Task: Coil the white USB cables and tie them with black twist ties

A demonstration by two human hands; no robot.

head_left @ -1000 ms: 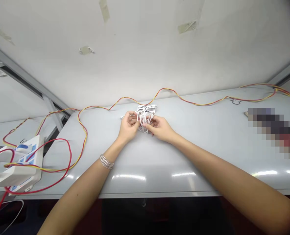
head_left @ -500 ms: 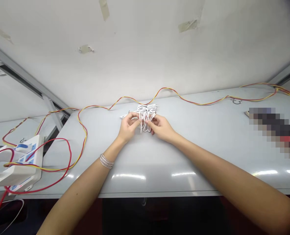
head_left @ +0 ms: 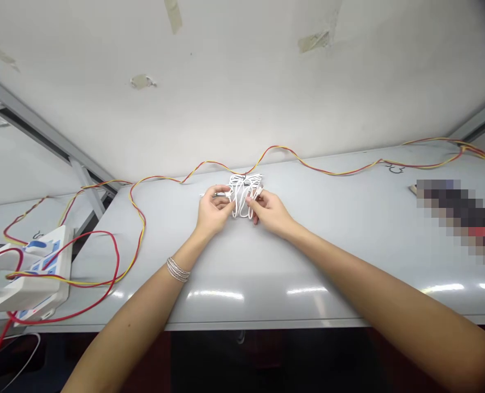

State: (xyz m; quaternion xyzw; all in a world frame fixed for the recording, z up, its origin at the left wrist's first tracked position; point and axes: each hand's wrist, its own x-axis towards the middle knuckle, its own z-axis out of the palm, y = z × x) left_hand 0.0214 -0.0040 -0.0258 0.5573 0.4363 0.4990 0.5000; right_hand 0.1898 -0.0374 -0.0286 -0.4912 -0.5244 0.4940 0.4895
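Note:
A looped white cable [head_left: 242, 206] is held up between both hands near the middle of the grey table. My left hand [head_left: 215, 209] pinches its left loops between thumb and fingers. On the right side, my right hand [head_left: 269, 210] grips the other loops, with a white connector [head_left: 259, 192] sticking up by its fingers. Just behind lies another coiled white cable bundle [head_left: 246, 179], tied with a dark tie. Part of a further white cable shows behind my left hand.
A red and yellow wire [head_left: 336, 174] runs along the back of the table [head_left: 242, 267]. At left sits a white power strip [head_left: 64, 256] with plugs and red wires. A blurred-out object [head_left: 459, 215] lies at right.
My hands have moved slightly apart, spreading the white cable loops. The left fingers have opened up a little from the cable's middle.

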